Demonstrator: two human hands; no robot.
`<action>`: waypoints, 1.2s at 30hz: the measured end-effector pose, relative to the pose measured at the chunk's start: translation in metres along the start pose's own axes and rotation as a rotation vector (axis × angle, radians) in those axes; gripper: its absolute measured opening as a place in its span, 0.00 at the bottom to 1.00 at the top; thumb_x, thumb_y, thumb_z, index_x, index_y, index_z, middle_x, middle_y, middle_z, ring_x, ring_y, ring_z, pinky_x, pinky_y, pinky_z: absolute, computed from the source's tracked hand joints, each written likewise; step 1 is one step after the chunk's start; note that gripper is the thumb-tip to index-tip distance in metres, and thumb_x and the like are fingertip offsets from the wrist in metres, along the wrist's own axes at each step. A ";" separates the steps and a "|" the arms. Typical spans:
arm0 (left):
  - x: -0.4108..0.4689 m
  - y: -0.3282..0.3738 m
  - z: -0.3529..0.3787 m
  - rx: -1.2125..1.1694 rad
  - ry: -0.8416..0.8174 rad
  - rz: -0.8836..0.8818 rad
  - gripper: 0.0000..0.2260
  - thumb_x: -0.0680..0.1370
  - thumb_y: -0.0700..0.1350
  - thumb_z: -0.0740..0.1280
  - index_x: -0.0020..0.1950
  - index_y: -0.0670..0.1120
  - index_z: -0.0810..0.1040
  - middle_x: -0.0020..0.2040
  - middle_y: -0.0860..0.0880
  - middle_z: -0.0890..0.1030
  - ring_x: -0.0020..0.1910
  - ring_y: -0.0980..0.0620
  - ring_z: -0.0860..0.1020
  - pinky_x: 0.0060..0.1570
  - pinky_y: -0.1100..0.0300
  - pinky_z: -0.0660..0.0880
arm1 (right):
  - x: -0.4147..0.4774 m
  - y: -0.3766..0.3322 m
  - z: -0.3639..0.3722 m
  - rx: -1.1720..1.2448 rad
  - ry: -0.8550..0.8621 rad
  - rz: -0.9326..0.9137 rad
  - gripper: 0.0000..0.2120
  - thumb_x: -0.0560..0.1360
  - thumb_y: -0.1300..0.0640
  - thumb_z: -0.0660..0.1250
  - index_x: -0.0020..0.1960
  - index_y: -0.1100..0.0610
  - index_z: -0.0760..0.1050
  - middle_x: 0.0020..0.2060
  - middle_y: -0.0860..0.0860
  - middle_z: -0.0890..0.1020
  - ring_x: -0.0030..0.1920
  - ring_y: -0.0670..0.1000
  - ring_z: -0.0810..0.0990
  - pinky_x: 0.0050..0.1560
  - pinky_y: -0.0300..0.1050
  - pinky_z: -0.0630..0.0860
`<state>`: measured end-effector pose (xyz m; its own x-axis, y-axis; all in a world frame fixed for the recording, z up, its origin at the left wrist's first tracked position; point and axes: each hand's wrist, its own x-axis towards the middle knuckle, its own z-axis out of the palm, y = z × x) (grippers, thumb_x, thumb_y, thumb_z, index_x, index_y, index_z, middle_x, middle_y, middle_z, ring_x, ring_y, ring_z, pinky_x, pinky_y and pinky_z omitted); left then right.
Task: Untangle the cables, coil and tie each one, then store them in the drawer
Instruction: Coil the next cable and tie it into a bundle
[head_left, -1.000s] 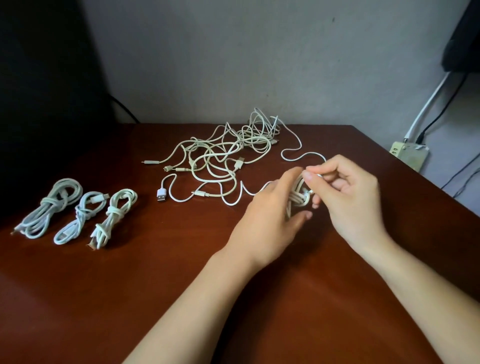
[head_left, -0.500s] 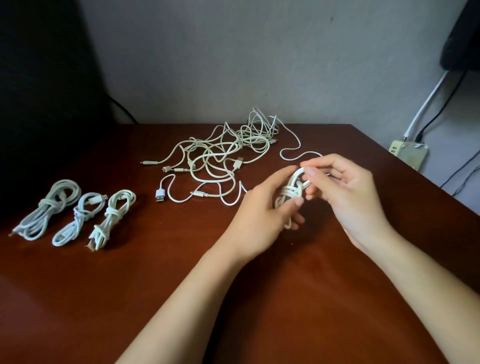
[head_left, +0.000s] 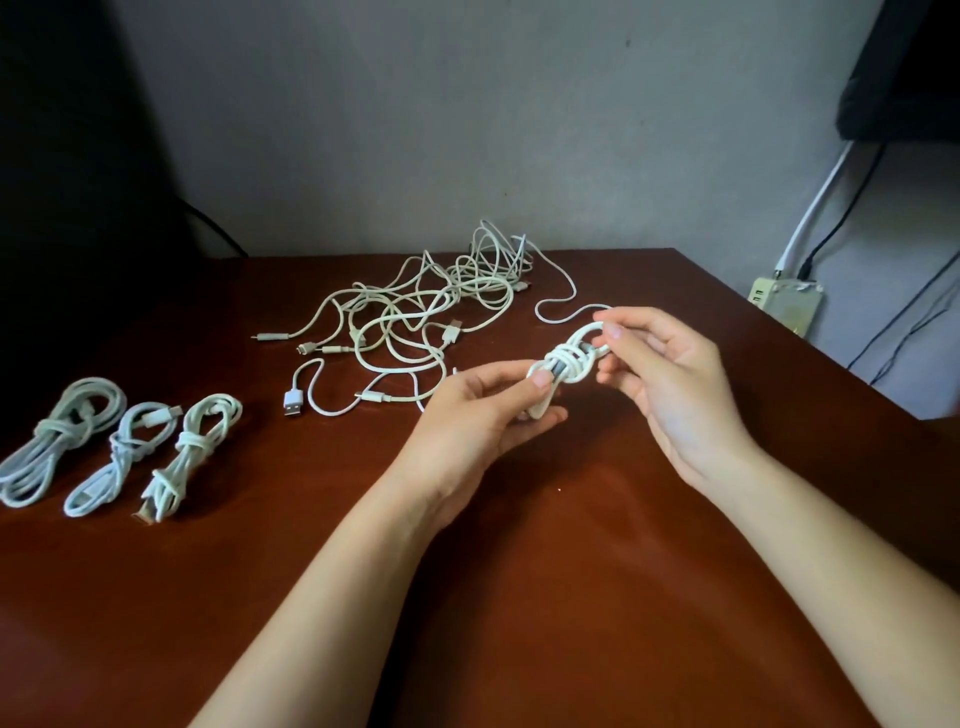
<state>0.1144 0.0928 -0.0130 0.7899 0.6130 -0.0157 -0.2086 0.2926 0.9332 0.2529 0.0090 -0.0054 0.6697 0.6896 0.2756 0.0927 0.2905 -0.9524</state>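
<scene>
A white coiled cable (head_left: 571, 358), wrapped round its middle, hangs above the brown table (head_left: 519, 545) between both hands. My left hand (head_left: 483, 410) grips its lower end between thumb and fingers. My right hand (head_left: 670, 374) pinches the upper loop with thumb and forefinger. Behind the hands lies a tangle of white cables (head_left: 431, 317), several plugs sticking out on its left side. Three tied coils lie in a row at the left: a thick one (head_left: 57, 436), a thinner one (head_left: 122, 457) and a third (head_left: 189, 452).
A grey wall runs behind the table's far edge. Off the right edge, a beige power strip (head_left: 784, 301) sits by the wall with a white and a black lead rising from it. A dark shape fills the far left.
The hands have drawn slightly apart and the left hand has turned, so the wrapped coil now shows stretched out between them instead of being covered by the fingers.
</scene>
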 end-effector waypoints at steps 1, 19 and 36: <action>0.000 0.000 0.000 -0.008 0.015 0.010 0.07 0.77 0.36 0.66 0.53 0.38 0.80 0.49 0.41 0.80 0.49 0.46 0.80 0.46 0.64 0.80 | 0.000 0.001 0.000 0.001 -0.010 0.011 0.06 0.77 0.66 0.64 0.50 0.57 0.78 0.38 0.51 0.81 0.35 0.45 0.78 0.41 0.37 0.76; -0.023 0.009 -0.003 0.234 0.198 0.089 0.11 0.77 0.32 0.66 0.58 0.40 0.77 0.47 0.44 0.81 0.50 0.47 0.79 0.54 0.58 0.77 | -0.007 -0.002 0.023 -0.330 -0.133 -0.021 0.18 0.73 0.65 0.70 0.60 0.51 0.74 0.55 0.53 0.80 0.51 0.52 0.82 0.56 0.49 0.79; -0.144 0.047 -0.114 1.020 0.544 0.236 0.13 0.72 0.41 0.74 0.54 0.49 0.76 0.42 0.59 0.76 0.40 0.61 0.77 0.37 0.77 0.70 | -0.056 0.014 0.179 -0.642 -0.560 -0.033 0.19 0.76 0.63 0.64 0.65 0.53 0.71 0.55 0.50 0.78 0.57 0.50 0.77 0.62 0.46 0.72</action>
<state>-0.0750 0.1020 -0.0080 0.3920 0.8780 0.2746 0.4359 -0.4401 0.7851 0.0848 0.0929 -0.0113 0.2117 0.9629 0.1675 0.6190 0.0005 -0.7854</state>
